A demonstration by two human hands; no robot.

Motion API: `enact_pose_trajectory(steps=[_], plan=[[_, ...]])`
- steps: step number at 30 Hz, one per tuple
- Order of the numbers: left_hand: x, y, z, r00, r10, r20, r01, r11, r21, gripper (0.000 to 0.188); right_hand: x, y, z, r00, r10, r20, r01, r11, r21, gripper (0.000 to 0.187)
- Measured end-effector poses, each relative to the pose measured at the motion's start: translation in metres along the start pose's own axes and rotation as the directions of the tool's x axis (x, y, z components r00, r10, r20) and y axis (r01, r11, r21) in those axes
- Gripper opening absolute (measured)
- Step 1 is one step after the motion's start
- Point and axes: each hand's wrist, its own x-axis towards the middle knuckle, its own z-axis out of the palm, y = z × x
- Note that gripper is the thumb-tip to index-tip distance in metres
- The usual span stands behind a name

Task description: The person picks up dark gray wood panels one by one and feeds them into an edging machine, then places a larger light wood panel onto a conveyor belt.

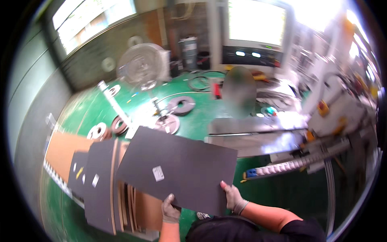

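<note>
A large dark grey rectangular board (193,163) with a white label (158,173) is held tilted in front of my body. My left hand (171,209), in a light fingertip-exposing glove, grips its near edge. At the near right corner, my right hand (234,197) wears a similar glove and closes on the side edge, thumb on top. Fingers under the board are hidden. To the left, leaning close to the held board, stand similar dark boards (98,189) with labels and several brown-edged panels (129,205).
A metal-topped machine bed (258,141) and a roller rail (282,167) stand to the right. Farther off are a pedestal fan (141,66), edge-band rolls (181,105) on the green floor, a lit screen (258,22) and a grey cylinder (188,52).
</note>
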Motion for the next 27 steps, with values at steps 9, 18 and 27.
enact_pose_trajectory(steps=[9, 18, 27], plan=[[0.013, -0.059, -0.018, 0.956, -0.25, -0.155, 0.23, 0.964, -0.134, 0.047, -0.039, -0.061, -0.158, 0.924, -0.355, -0.144, 0.254, 0.848, -0.464, 0.04], [0.018, -0.072, -0.001, 0.969, -0.238, -0.062, 0.231, 0.968, -0.103, 0.055, -0.012, -0.095, -0.237, 0.786, -0.518, -0.337, 0.229, 0.751, -0.619, 0.031], [-0.004, -0.138, 0.065, 0.911, -0.348, -0.223, 0.291, 0.923, -0.252, 0.063, -0.059, -0.123, -0.174, 0.742, -0.513, 0.432, 0.309, -0.311, -0.899, 0.045]])
